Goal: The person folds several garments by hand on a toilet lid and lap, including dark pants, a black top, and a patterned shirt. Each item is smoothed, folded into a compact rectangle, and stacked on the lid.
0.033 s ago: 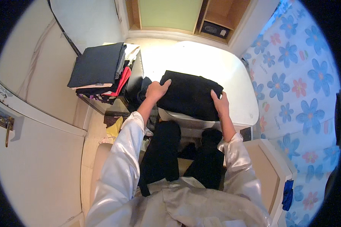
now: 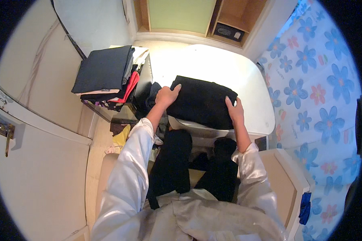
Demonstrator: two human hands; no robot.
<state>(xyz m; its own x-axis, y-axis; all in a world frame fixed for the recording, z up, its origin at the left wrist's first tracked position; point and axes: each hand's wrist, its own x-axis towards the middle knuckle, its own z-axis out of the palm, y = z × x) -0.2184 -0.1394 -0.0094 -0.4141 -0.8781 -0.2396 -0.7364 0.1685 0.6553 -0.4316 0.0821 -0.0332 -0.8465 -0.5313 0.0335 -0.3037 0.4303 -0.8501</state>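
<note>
A folded black garment [image 2: 203, 102] lies at the near edge of a white table [image 2: 253, 86]; its exact kind cannot be made out. My left hand [image 2: 167, 96] grips its left edge, thumb on top and fingers underneath, mostly hidden. At the opposite edge, my right hand [image 2: 235, 109] holds the cloth the same way, with its thumb over the top. The garment is folded into a compact rectangle, slightly tilted to the right.
To the left, a stack of folded clothes [image 2: 102, 70] sits on a dark stand, dark grey on top. Below it, a yellow cloth [image 2: 121, 136] lies near the floor. A flowered curtain [image 2: 305, 60] hangs at right, beside a beige cabinet [image 2: 283, 176]. A white door [image 2: 40, 172] stands at left.
</note>
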